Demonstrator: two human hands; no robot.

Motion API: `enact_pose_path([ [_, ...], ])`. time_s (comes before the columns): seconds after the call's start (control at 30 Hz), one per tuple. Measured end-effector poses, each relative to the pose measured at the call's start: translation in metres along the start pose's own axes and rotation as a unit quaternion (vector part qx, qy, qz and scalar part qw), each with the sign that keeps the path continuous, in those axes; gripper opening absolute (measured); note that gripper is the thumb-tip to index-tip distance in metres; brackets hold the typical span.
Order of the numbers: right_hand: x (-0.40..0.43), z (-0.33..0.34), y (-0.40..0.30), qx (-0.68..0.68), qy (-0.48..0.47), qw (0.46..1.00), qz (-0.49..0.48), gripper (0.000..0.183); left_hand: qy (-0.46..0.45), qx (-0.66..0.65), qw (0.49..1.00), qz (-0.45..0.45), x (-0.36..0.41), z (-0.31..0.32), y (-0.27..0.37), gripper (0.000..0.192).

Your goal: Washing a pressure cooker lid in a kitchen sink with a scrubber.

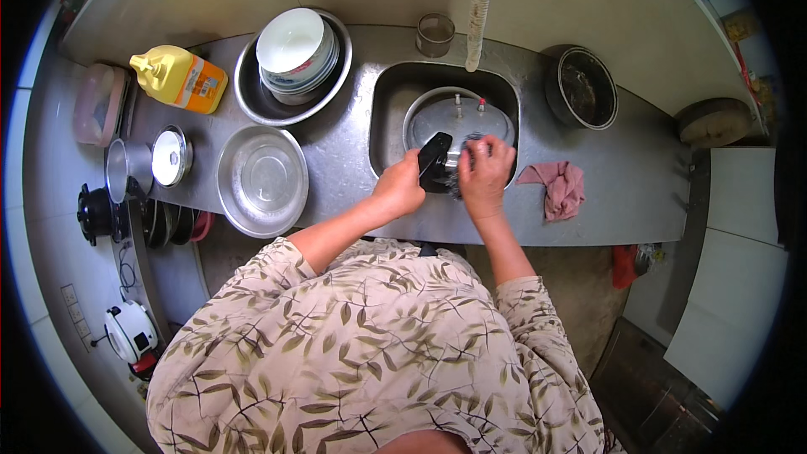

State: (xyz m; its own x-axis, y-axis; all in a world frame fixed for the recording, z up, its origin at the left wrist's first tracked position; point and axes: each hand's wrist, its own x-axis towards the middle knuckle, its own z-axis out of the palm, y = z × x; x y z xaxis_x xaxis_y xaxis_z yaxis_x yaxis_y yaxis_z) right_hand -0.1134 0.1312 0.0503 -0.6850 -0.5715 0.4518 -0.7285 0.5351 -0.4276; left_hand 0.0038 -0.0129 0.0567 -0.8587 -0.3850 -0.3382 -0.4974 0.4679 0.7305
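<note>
Over the sink basin [386,157], my left hand [401,181] grips the black handle [435,150] of what looks like a metal pressure cooker lid [438,123]. The lid lies inside the basin and carries small fittings, one of them a red-topped valve [481,104]. A dark, frayed scouring pad [455,184], probably steel wool, is held in my right hand [484,176] against the handle's metal end. My right fingers are slightly blurred. Behind the lid shows a curved metal rim [421,96]; whether it belongs to the lid or a pot beneath, I cannot tell.
A ribbed tap hose [479,12] hangs above the basin. Right lie a pink cloth [561,192] and a dark-bottomed pot [586,88]. Left stand a metal basin [242,91] holding stacked bowls [291,41], a shallow metal basin [261,180] and a yellow pump bottle [179,79].
</note>
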Motion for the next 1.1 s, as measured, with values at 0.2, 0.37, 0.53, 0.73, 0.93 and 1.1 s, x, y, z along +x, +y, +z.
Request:
enact_pose_path([
  [0.2, 0.004, 0.007, 0.033, -0.025, 0.074, 0.995, 0.069, 0.024, -0.007, 0.049, 0.999, -0.014, 0.006, -0.009, 0.004, 0.059],
  [0.37, -0.012, 0.009, -0.021, 0.057, 0.001, 0.998, 0.020, 0.023, 0.007, 0.025, 1.000, 0.012, 0.007, -0.006, 0.002, 0.061],
  [0.53, -0.001, 0.009, 0.041, 0.043, 0.066, 0.994, 0.078, 0.020, 0.025, 0.053, 0.998, 0.022, 0.001, -0.014, -0.006, 0.061],
  [0.73, 0.036, 0.023, 0.139, 0.230, 0.026, 0.937, 0.261, 0.031, 0.015, 0.115, 0.987, 0.108, -0.008, -0.028, -0.024, 0.066],
  [0.93, 0.051, 0.018, 0.136, 0.554, -0.062, 0.644, 0.524, 0.030, 0.044, 0.101, 0.986, 0.127, -0.019, -0.036, -0.025, 0.070],
  [1.1, 0.053, 0.015, 0.128, 0.579, -0.086, 0.654, 0.479, 0.023, -0.009, -0.136, 0.989, -0.056, -0.009, -0.025, -0.044, 0.079],
])
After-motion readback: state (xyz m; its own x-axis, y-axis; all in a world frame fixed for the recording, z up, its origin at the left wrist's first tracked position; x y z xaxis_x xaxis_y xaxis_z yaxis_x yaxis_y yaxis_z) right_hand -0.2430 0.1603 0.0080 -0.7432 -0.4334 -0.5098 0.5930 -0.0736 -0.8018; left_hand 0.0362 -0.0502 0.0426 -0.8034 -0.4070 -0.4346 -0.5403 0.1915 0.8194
